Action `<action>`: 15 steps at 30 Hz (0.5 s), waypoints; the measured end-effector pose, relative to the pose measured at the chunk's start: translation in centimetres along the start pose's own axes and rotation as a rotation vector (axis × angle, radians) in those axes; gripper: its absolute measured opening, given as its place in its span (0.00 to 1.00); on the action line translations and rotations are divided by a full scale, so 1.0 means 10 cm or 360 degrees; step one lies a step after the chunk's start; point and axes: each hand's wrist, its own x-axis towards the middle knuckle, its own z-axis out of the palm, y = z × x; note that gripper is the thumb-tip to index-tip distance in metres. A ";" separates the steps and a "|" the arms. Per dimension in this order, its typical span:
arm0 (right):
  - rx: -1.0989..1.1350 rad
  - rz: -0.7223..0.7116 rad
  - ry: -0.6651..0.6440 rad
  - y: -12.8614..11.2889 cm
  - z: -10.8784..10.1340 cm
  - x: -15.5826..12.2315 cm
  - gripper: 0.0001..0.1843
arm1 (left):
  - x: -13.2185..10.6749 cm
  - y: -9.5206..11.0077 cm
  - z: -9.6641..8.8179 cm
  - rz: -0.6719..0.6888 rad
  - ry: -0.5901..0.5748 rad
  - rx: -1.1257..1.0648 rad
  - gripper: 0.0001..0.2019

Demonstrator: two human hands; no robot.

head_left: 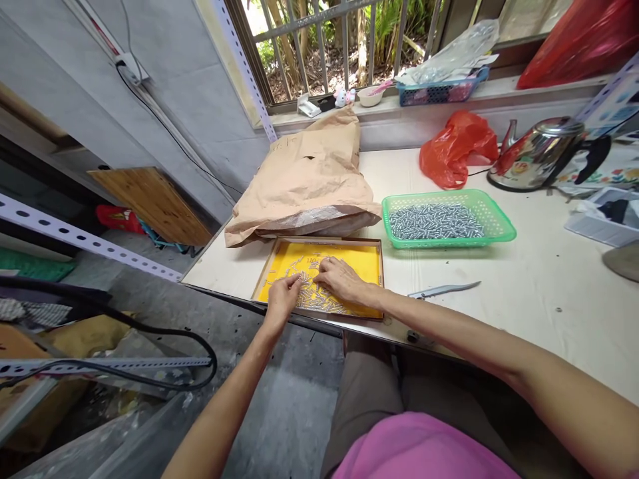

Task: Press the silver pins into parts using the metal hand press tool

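Metal pieces point(319, 301) lie partly hidden behind the right hand point(339, 278).

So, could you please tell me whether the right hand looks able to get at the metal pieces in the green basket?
Probably yes: the right hand need only clear the rim of the yellow tray, and the green basket is open-topped, its metal pieces uncovered.

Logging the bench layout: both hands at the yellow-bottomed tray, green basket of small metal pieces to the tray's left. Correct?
Wrong side: the head view shows the green basket of small metal pieces to the right of the yellow-bottomed tray. Left hand and right hand are at the tray, as stated.
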 end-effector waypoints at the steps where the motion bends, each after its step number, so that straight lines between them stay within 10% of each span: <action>1: -0.0037 -0.0004 -0.0018 0.00 0.00 -0.01 0.11 | -0.01 0.00 -0.01 0.0079 0.0008 0.0161 0.09; 15: 0.0315 0.0018 0.0078 0.09 0.01 0.00 0.06 | -0.17 0.18 0.12 0.0525 -0.0182 0.0863 0.08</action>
